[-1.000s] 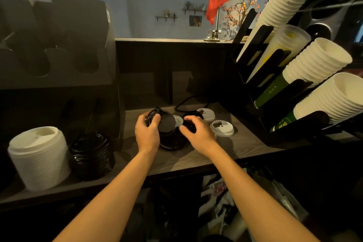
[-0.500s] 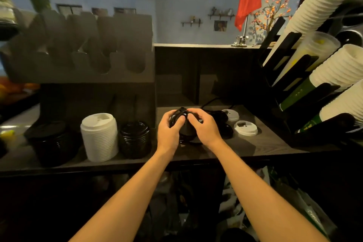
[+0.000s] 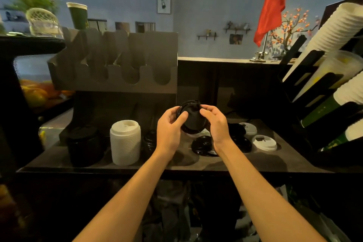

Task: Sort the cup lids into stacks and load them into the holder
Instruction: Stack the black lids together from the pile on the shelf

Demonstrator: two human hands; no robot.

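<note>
Open lane between holder (image 3: 115, 76) and cup rack (image 3: 306, 84)
Lid stacks (image 3: 125, 141) block the left of the counter (image 3: 137, 164) under the holder; loose lids (image 3: 264, 142) litter its right half.

No readable text; print on green cups (image 3: 322, 111) too blurred; red flag (image 3: 272, 6) shows yellow star.

Both forearms reach forward (bare); left hand (image 3: 170, 124) and right hand (image 3: 215, 122) grip black lids (image 3: 191, 118) with curled fingers

Black lids (image 3: 191, 117) between left hand (image 3: 169, 126) and right hand (image 3: 216, 124)
</note>
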